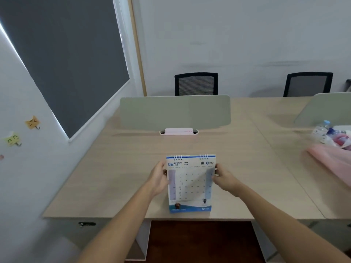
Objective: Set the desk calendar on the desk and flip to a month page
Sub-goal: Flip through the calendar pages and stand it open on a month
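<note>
While both hands pinch it by its side edges, the desk calendar (190,184) is the only thing in play, so the notes below go part by part.

Calendar: it faces the person with the June page showing, its bottom edge at or just above the desk (117,168) near the front rim; I cannot tell whether the base is touching yet.

Left hand (158,180): fingers wrapped round the left edge, thumb on the front, the rest hidden behind the card, gripping the calendar.

Right hand (225,180): fingers closed on the right edge at much the same height, also gripping the calendar.

Spiral binding (190,157): above both sets of fingertips, free of any hand.

Step in hand, as I judge it: seating the calendar on the desk so that it stands by itself.

Doing it well: lower both sides evenly so the base lands flat, and push it a little away from the rim, which lies just below the fingers. The stand behind the pages is hidden, so feel that it has spread before letting go.

Letting go: ease one hand first and keep the other as a steady.

Flipping: lift a page by its lower corner, below the present grip, and carry it over the rings.

Nearby: divider panel (174,111) and pink strip (178,131) lie well beyond the fingertips; pink bag (330,160) far to the right. None is in the way.
</note>
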A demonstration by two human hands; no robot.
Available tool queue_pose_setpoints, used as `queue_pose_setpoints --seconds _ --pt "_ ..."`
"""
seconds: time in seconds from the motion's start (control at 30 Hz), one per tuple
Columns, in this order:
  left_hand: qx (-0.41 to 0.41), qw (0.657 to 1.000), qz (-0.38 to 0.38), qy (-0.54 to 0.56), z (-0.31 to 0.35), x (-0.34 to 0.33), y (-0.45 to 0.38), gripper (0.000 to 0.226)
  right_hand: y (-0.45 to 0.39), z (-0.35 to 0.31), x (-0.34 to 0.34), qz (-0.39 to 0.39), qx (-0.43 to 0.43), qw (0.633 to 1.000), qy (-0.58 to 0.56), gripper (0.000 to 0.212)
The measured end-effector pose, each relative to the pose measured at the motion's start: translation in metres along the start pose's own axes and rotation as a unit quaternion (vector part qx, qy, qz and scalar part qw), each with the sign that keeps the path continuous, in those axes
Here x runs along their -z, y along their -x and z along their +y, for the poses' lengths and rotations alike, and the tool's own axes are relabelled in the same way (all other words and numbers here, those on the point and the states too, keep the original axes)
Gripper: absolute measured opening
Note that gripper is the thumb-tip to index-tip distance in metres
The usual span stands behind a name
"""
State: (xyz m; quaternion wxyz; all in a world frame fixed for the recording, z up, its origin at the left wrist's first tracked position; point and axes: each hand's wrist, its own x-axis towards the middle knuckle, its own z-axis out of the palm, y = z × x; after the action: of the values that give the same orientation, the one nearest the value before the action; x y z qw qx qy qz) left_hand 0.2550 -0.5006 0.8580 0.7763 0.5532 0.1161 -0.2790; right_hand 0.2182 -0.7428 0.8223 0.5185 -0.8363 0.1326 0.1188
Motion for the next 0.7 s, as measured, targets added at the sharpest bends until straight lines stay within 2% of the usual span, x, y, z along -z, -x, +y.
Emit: queue_pose_setpoints --seconds 0.1,0.37,0.7 --pt "-0.016 1.0 0.006 0.013 -0.019 0.01 -0.01 0.038 -0.014 0.009 -0.008 0.012 -0.007 1.0 0.02 0.049" --pt "-0.034 0.999 0.008 0.029 -0.006 0.004 -0.044 0.041 -0.035 -0.001 0.004 0.038 -0.007 0.999 0.021 0.054" --pt "-0.022 0.999 -0.015 -0.047 0.003 0.005 -0.06 0.046 -0.055 -0.002 0.009 0.013 0.002 1.0 0.018 0.06"
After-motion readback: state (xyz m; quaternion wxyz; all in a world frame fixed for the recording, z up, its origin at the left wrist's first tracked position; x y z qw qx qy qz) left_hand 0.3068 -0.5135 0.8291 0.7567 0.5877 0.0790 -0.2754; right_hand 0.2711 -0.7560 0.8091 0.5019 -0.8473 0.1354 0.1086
